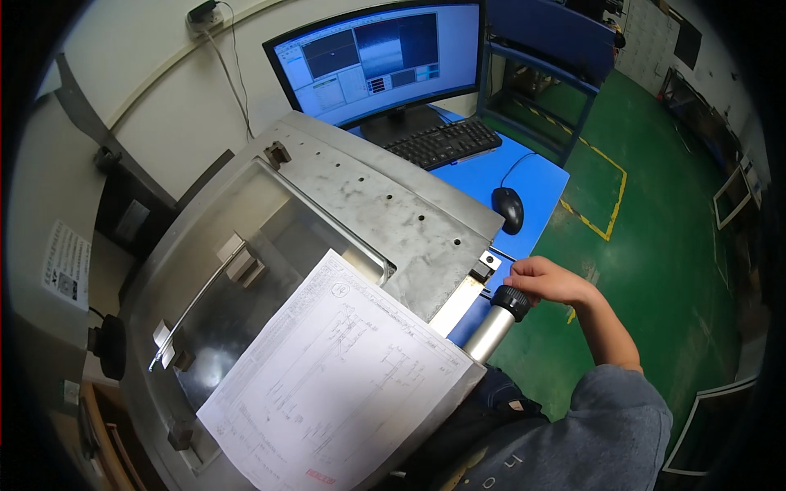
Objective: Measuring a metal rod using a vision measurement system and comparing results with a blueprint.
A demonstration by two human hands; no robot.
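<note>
My right hand (547,281) is closed at the right edge of the machine, right beside a ribbed black knob (512,302) on a silver cylinder (490,334). A thin dark rod (502,253) runs from a small metal bracket (487,261) toward its curled fingers. Whatever lies inside the fingers is hidden. My left hand is out of view. Across the glass stage (282,214) of the machine, a thin metal rod (201,301) rests on two small metal blocks. A paper drawing (327,385) covers the stage's near right part.
A monitor (381,61) with software windows stands behind, with a black keyboard (446,144) and mouse (508,210) on a blue table (534,176). A grey machine column (49,188) rises at the left. Yellow lines (620,188) mark the green floor at right.
</note>
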